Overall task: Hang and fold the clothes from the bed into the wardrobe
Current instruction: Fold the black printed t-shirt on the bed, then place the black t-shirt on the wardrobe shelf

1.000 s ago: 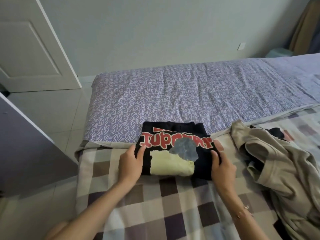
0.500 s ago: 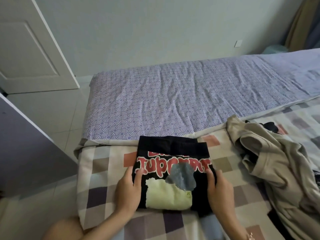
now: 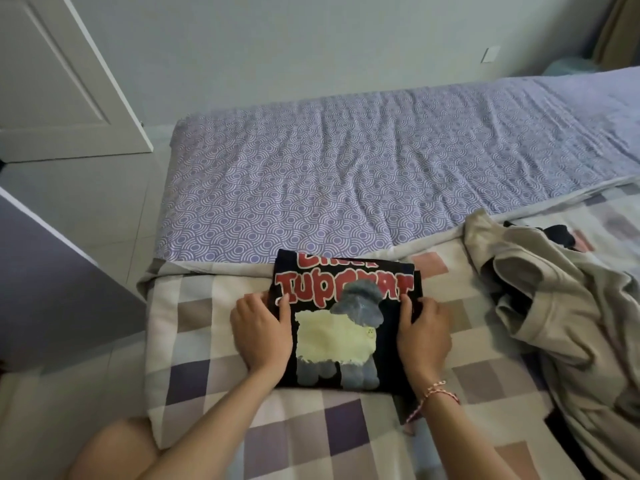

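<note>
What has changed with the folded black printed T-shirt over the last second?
The folded black printed T-shirt was drawn toward the person, off the purple patterned sheet onto the checked quilt; the sheep print's legs now show. The left hand and right hand still hold its side edges. The beige garment heap stayed put.

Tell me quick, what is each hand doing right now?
Left hand: grips the left edge of the folded black T-shirt.
Right hand: grips its right edge.
</note>
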